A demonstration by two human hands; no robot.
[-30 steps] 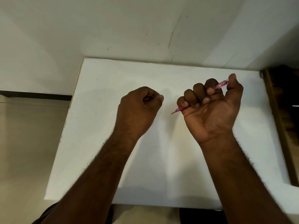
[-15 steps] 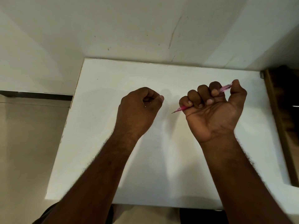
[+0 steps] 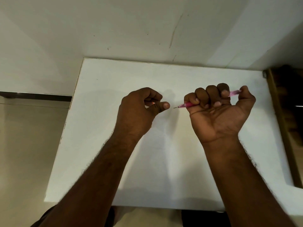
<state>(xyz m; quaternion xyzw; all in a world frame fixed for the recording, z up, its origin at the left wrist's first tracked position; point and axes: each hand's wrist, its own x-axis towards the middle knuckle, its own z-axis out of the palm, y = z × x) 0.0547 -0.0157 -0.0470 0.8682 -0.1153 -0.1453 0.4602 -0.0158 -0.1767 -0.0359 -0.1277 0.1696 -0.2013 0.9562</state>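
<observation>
Your right hand [image 3: 219, 115] clenches the pink pen [image 3: 186, 105], tip pointing to 9 o'clock at your left hand [image 3: 139, 112]. Its fingers curl inward; whether they hold anything cannot be told.

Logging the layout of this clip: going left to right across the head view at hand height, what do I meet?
Beige floor → white rectangular tabletop → left hand → tip of the thin pink plastic pen → right hand, its grip round that pen → dark brown wooden furniture.
</observation>
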